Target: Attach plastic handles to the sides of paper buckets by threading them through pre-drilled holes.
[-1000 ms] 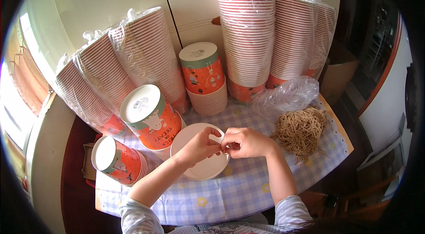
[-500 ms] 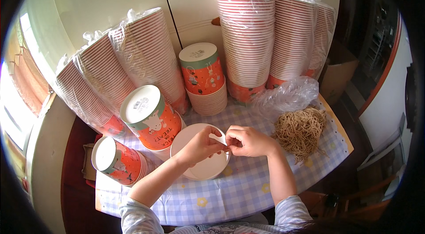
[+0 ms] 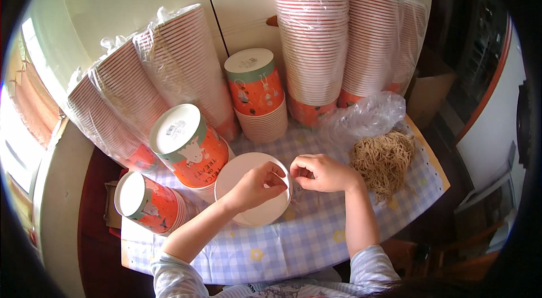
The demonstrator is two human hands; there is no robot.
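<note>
At far left a cup stack [image 3: 148,203] lies on its side on the checked surface [image 3: 305,241], with a second tilted stack [image 3: 189,145] beside it. The left hand [image 3: 254,185] rests on the white cup bottom [image 3: 237,171], fingers pinched at its right rim. The right hand [image 3: 322,172] pinches the same spot. Farther right lies a heap of tan string [image 3: 384,160].

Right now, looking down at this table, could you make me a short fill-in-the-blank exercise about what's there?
1. Both hands, the left hand and right hand, meet over a white ____ cup.
2. The tablecloth has a blue and white ____ pattern.
3. The pile of tan strings lies to the ____ of the right hand.

Missing words: upside-down; checked; right
</note>
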